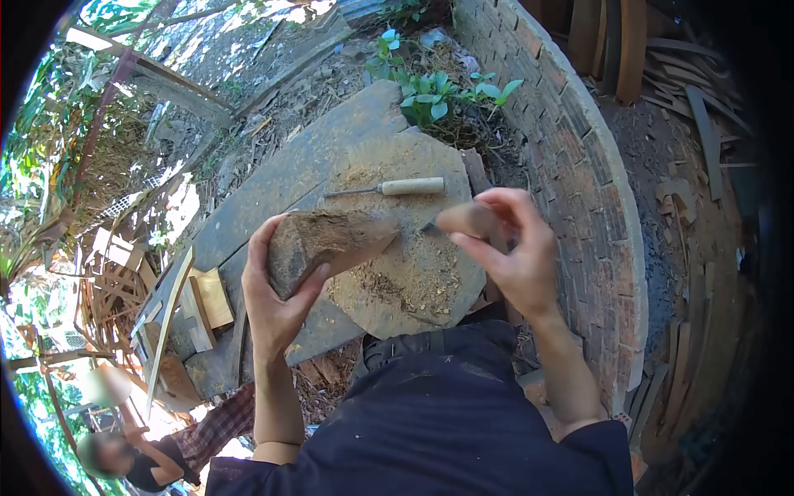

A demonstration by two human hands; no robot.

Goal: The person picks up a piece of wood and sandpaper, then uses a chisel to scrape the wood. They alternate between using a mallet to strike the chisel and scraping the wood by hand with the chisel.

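Note:
My left hand (277,289) is wrapped round the near end of a rough brown wood block (327,236), tilted over a round wooden work surface (364,293). My right hand (521,248) grips a wooden-handled tool (467,220) between thumb and fingers, just right of the block. This tool is blurred; a small dark tip shows at its left, and its exact kind cannot be made out. Beyond both hands lies a chisel-like tool (411,186) with a pale wooden handle and a thin dark shaft pointing left.
Wood chips (422,277) litter the round surface. A curved brick wall (579,174) runs close along the right. Wood offcuts (207,302) lie at the left, near another person (157,459). Green plants (438,93) grow behind, and planks (682,364) are heaped beyond the wall.

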